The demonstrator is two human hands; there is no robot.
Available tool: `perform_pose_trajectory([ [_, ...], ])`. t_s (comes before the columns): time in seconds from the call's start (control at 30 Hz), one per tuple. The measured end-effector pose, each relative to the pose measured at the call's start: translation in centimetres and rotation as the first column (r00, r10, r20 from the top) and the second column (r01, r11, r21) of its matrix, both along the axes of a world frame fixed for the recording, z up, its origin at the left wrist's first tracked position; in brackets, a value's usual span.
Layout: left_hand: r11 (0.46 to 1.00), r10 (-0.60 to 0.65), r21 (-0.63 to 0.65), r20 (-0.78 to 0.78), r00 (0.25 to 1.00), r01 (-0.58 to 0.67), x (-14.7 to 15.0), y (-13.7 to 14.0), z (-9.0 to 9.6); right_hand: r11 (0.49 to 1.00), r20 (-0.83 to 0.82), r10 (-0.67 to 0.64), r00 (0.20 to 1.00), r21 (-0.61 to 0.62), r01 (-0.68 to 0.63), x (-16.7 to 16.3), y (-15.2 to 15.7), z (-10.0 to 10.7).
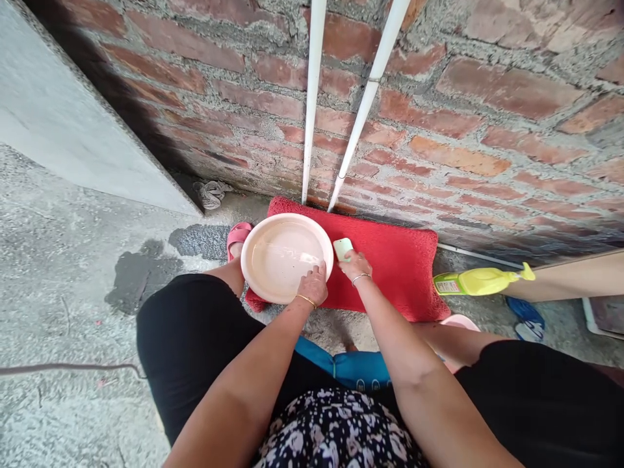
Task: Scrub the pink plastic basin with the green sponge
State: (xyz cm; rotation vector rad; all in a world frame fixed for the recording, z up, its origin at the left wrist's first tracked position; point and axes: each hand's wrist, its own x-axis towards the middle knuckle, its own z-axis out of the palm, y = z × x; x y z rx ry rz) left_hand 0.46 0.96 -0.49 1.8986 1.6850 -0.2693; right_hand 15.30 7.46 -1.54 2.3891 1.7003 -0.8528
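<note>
My left hand [313, 285] reaches over the near right rim of a pale pink basin [247, 265] with some clear water in it. Its fingers are stretched out at the water's edge, and I see nothing in them. My right hand [357, 265] is closed around a small pale green, rounded block, perhaps a brush [343, 248]. The block is at the red plush mat [394, 266], just right of the basin. The mat lies on the ground, and the basin stands over its left part. Bristles, if any, are hidden.
A yellow-green spray bottle [480, 281] lies at the mat's right end. Behind the mat, two white pipes [312, 97] run down a brick wall [414, 149]. A grey slab [97, 117] leans at left, near a crumpled rag [211, 194]. Wet patches [141, 276] darken the concrete.
</note>
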Motion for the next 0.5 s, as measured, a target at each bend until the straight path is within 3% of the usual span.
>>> perform_pose_trajectory([
  [0.2, 1.000, -0.005, 0.010, -0.011, 1.000, 0.005, -0.1, 0.0, 0.0, 0.962, 0.091, -0.274, 0.958, 0.012, 0.274, 8.9, -3.2, 0.3],
  [0.3, 1.000, 0.002, 0.008, -0.008, 1.000, -0.002, -0.1, 0.0, 0.3, 0.928, 0.117, -0.373, 0.921, 0.038, 0.371, 11.8, -4.3, 0.9],
  [0.4, 1.000, 0.008, -0.002, -0.004, 1.000, -0.009, -0.1, 0.1, 0.4, 0.932, 0.097, -0.362, 0.927, 0.067, 0.357, 11.1, -4.3, 1.4],
  [0.5, 1.000, 0.012, -0.002, -0.005, 1.000, -0.012, -0.1, 0.2, 0.3, 0.971, 0.050, -0.231, 0.972, 0.081, 0.227, 7.3, -3.0, 1.6],
])
